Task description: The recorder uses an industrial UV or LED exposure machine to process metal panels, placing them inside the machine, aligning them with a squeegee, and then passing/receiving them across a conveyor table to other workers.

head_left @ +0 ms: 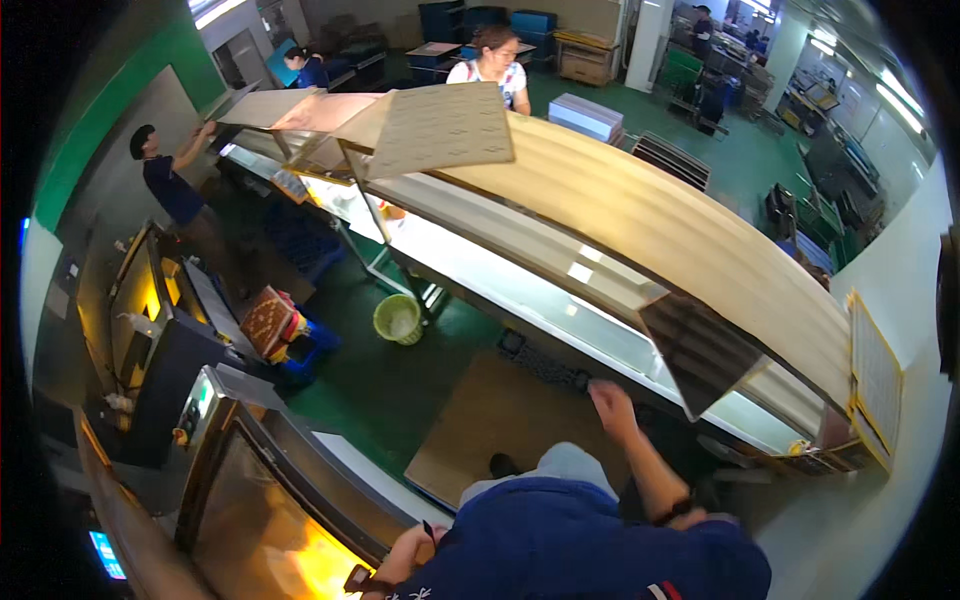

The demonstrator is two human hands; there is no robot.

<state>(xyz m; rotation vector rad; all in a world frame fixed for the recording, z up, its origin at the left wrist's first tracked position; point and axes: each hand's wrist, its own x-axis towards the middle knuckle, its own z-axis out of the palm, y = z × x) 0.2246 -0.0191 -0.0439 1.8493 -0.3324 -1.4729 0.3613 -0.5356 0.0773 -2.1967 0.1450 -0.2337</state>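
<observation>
My right hand (612, 408) is stretched forward in front of the long lit bench (530, 262), its fingers curled together with nothing visible in them. To its right, a dark square panel (695, 350) stands tilted at the bench, apart from the hand. My left hand (408, 552) is low by my waist, beside a machine with a glowing yellow window (300, 545). Its fingers are closed around a small dark thing that I cannot make out.
A pale shelf (620, 190) runs above the bench, with a flat grey board (445, 130) on it. A green basket (398, 320) stands on the floor. One person (490, 68) is behind the shelf; another (170, 180) stands at its far left end.
</observation>
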